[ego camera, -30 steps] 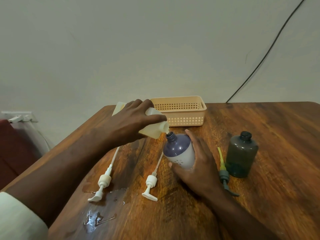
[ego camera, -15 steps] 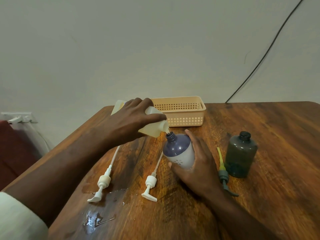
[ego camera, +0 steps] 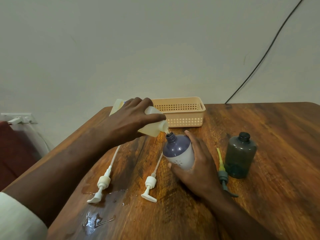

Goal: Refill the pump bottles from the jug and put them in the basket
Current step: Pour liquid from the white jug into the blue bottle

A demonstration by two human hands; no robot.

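My left hand [ego camera: 131, 120] grips a pale translucent jug [ego camera: 152, 129], tipped so its spout sits just above the open neck of a purple and white bottle [ego camera: 178, 151]. My right hand [ego camera: 197, 167] wraps that bottle from the right and holds it tilted toward the jug. A dark green bottle [ego camera: 240, 156] stands uncapped to the right. Two white pumps [ego camera: 103, 182] [ego camera: 150, 183] lie on the table in front of me, and a grey pump with a yellow tube [ego camera: 222, 172] lies beside the green bottle. The peach basket [ego camera: 183, 112] stands behind, with nothing visible inside.
Spilled liquid [ego camera: 94, 220] wets the wooden table [ego camera: 277, 187] near its front left. The table's left edge runs diagonally close to my left arm. A black cable [ego camera: 266, 52] climbs the wall at the back right.
Almost nothing has moved. The jug stays tipped over the purple bottle's neck, with both hands holding as before.
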